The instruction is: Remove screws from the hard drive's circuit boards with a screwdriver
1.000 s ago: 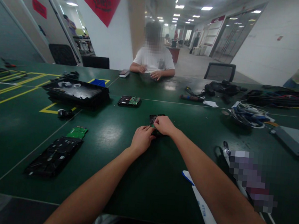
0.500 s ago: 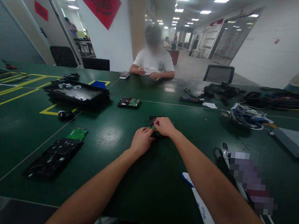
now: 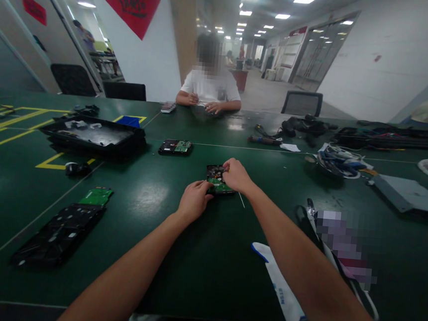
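Note:
A hard drive [image 3: 217, 185] with a black body and a green circuit board lies in front of me on the green table. At its left near corner, my left hand [image 3: 194, 200] grips the edge between thumb and fingers. My right hand [image 3: 238, 175] is over the drive's right side, with thumb and fingers pinched together. A thin pale rod [image 3: 241, 200] sticks out below this hand; its other end is hidden, and its kind cannot be made out.
Left are a black drive caddy [image 3: 60, 232] with a green board [image 3: 97, 196], another hard drive [image 3: 175, 147] and a black tray [image 3: 100, 133]. Right are a cable bundle [image 3: 339, 160], a grey metal box [image 3: 411, 194] and a white-and-blue strip [image 3: 280, 283]. A person [image 3: 211, 88] sits opposite.
The view has turned slightly right, so everything appears shifted left. My right hand has lifted a little, uncovering more of the circuit board, and the thin pale rod now shows.

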`<state>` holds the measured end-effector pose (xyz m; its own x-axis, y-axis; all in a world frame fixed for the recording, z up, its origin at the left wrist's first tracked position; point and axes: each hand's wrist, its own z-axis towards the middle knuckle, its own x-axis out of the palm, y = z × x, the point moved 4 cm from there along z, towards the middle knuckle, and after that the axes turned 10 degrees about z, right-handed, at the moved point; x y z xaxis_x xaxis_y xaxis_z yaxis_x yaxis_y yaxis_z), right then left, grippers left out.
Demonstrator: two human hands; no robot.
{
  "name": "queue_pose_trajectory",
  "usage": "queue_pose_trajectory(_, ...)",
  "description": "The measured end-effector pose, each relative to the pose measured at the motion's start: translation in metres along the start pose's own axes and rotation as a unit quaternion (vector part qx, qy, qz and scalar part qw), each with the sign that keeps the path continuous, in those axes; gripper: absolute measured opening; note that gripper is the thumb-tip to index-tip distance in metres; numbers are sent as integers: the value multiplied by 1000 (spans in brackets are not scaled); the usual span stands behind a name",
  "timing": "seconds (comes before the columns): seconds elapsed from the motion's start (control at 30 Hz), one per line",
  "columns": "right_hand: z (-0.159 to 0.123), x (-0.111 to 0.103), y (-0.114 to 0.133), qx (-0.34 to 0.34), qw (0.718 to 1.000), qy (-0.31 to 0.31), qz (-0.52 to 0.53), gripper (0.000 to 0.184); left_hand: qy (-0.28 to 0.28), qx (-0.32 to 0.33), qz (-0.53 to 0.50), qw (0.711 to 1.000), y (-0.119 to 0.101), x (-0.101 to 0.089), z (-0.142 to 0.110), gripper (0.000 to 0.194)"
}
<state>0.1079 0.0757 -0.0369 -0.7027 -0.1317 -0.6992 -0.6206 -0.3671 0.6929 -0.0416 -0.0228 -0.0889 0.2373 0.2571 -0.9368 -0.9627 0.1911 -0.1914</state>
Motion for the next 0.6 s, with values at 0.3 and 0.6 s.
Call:
queue_pose_trajectory(0.3,-30,-70,-19,-41,982,-141,117,45,-10,6,-5,1000,0,11,8,37)
queue_pose_trajectory(0.6,-48,-119,-44,-53,964,-257,41,25,-4,8,-16,1000,-2,14,29,36)
